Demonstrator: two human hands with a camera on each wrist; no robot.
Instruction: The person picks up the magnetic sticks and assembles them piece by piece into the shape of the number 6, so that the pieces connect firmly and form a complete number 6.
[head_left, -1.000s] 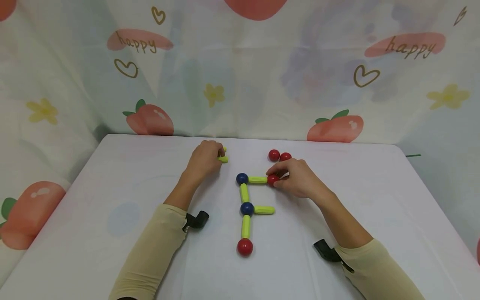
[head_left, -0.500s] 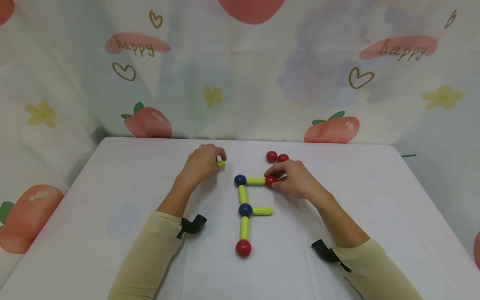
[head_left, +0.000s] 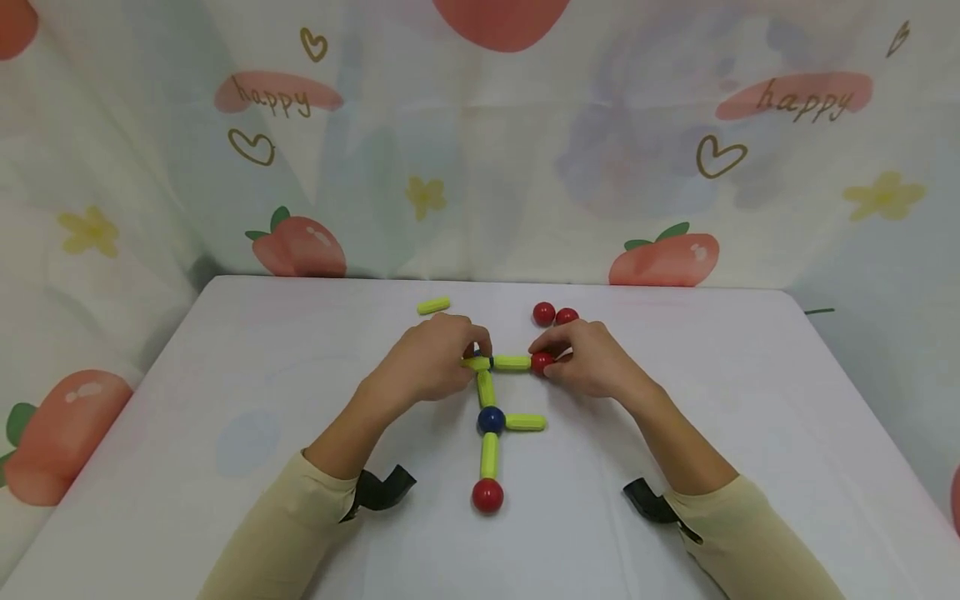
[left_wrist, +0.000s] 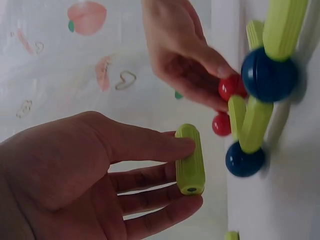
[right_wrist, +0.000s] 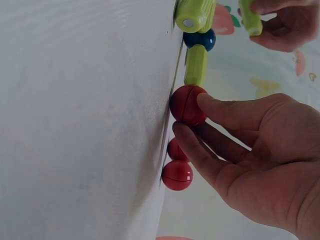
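My left hand [head_left: 438, 357] pinches a yellow-green magnetic rod [left_wrist: 190, 162] between thumb and fingers, held above the table near the far blue ball [left_wrist: 245, 158]. With its thumb and fingers, my right hand [head_left: 592, 358] grips a red ball [right_wrist: 188, 105] at the right end of the upper rod [head_left: 513, 363]. That rod joins the far blue ball, which the left hand partly hides in the head view. A second rod [head_left: 487, 389] runs down to another blue ball [head_left: 491, 420]. From there one rod [head_left: 525, 422] points right and another [head_left: 489, 456] reaches a red ball [head_left: 487, 496].
Two loose red balls [head_left: 544, 314] lie beyond my right hand. One loose yellow-green rod [head_left: 433, 306] lies near the back edge of the white table [head_left: 180, 392]. A patterned cloth [head_left: 495, 167] hangs behind the table.
My left hand has picked up a rod from the back of the table and moved right and nearer, to the far blue ball. The right hand stays on the red ball.
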